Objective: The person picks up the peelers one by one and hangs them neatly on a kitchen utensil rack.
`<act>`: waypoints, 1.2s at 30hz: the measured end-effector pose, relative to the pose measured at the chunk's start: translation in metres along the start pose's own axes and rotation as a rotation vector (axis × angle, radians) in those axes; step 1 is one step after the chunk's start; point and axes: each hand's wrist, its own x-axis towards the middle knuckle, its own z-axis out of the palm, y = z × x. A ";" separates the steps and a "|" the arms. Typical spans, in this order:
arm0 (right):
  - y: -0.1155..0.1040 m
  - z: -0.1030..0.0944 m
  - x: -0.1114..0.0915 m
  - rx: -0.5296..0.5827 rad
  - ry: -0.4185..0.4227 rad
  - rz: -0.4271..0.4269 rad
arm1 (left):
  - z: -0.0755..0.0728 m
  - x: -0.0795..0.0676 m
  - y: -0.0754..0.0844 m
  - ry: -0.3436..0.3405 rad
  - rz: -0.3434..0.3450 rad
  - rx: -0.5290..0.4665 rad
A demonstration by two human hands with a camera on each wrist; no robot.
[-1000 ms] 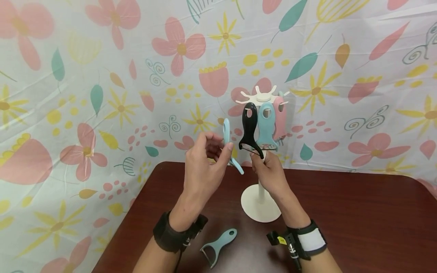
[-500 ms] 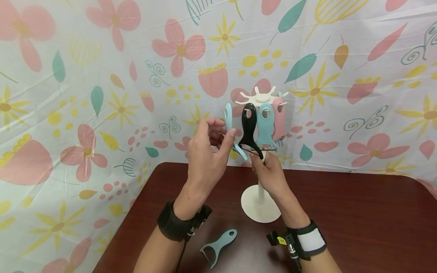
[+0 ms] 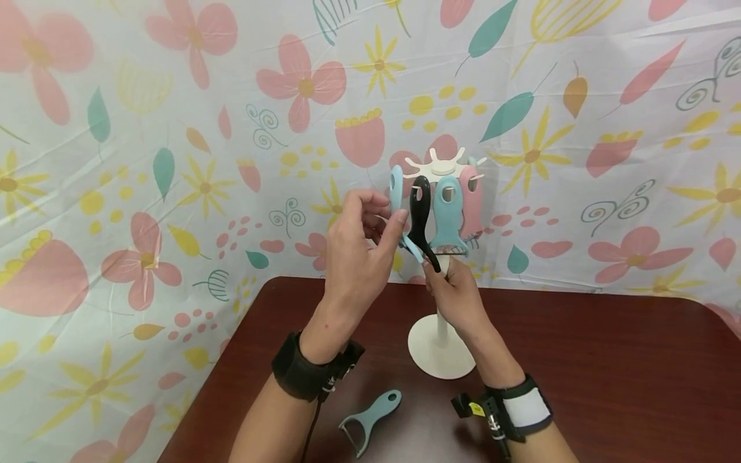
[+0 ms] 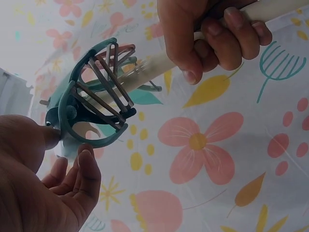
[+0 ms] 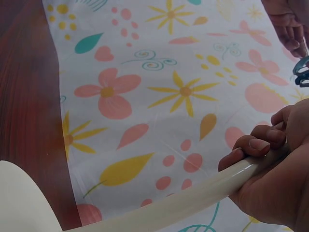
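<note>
My left hand (image 3: 361,247) pinches a light blue peeler (image 3: 396,186) between thumb and fingers, its handle hole upright at an arm tip of the white rack (image 3: 444,168). In the left wrist view the peeler's curved head (image 4: 91,142) overlaps the other hanging peelers. My right hand (image 3: 460,292) grips the rack's white post (image 5: 193,198) below the hooks. A black peeler (image 3: 419,209), a blue peeler (image 3: 448,212) and a pink peeler (image 3: 471,202) hang from the arms, with a further one mostly hidden behind.
Another blue-grey peeler (image 3: 373,415) lies on the dark wooden table (image 3: 608,366), near the left forearm. The rack's round white base (image 3: 440,350) stands on the table. A flower-printed cloth (image 3: 202,128) hangs behind.
My left hand has moved up and right, bringing the light blue peeler to the rack beside the black one. My right hand stays on the post.
</note>
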 end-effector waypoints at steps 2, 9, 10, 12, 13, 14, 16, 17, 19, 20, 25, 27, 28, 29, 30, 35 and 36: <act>0.000 0.000 0.000 -0.005 0.006 0.002 | 0.002 0.000 -0.004 -0.002 0.008 0.000; 0.001 0.001 0.000 0.003 0.004 0.002 | 0.005 0.001 -0.009 -0.006 0.019 0.000; 0.002 0.001 0.000 0.005 0.001 -0.001 | 0.005 0.001 -0.009 -0.006 0.019 0.000; 0.003 0.001 0.000 0.010 -0.004 -0.009 | 0.006 0.001 -0.009 -0.005 0.016 0.001; 0.003 0.001 0.000 0.014 -0.007 -0.014 | 0.006 0.001 -0.009 -0.005 0.014 -0.001; 0.004 0.001 0.000 0.015 -0.008 -0.017 | 0.007 0.001 -0.009 -0.007 0.013 -0.007; 0.005 0.000 0.000 0.015 -0.009 -0.023 | 0.007 0.001 -0.009 -0.009 0.010 -0.016; 0.005 0.000 0.000 0.017 -0.007 -0.025 | 0.008 0.001 -0.009 -0.011 0.008 -0.020; 0.005 0.000 0.001 0.013 -0.003 -0.026 | 0.009 0.001 -0.009 -0.018 0.005 -0.029; 0.005 0.000 0.001 0.011 -0.001 -0.027 | 0.009 0.001 -0.009 -0.022 0.002 -0.032; 0.004 0.001 0.001 0.013 0.001 -0.030 | 0.011 -0.002 -0.010 -0.038 -0.021 -0.028; 0.004 0.001 0.001 0.019 0.003 -0.031 | 0.011 -0.002 -0.011 -0.039 -0.023 -0.025; 0.003 0.001 0.001 0.018 0.003 -0.027 | 0.011 -0.002 -0.011 -0.038 -0.023 -0.025; 0.003 0.001 0.001 0.018 0.004 -0.022 | 0.011 -0.002 -0.011 -0.039 -0.022 -0.026; 0.002 0.001 0.001 0.016 0.003 -0.018 | 0.011 -0.003 -0.012 -0.039 -0.021 -0.027; 0.000 0.000 0.001 0.001 -0.001 -0.004 | 0.009 -0.004 -0.013 -0.038 -0.006 -0.033; 0.000 0.000 0.001 -0.001 0.000 -0.004 | 0.009 -0.004 -0.013 -0.035 -0.004 -0.033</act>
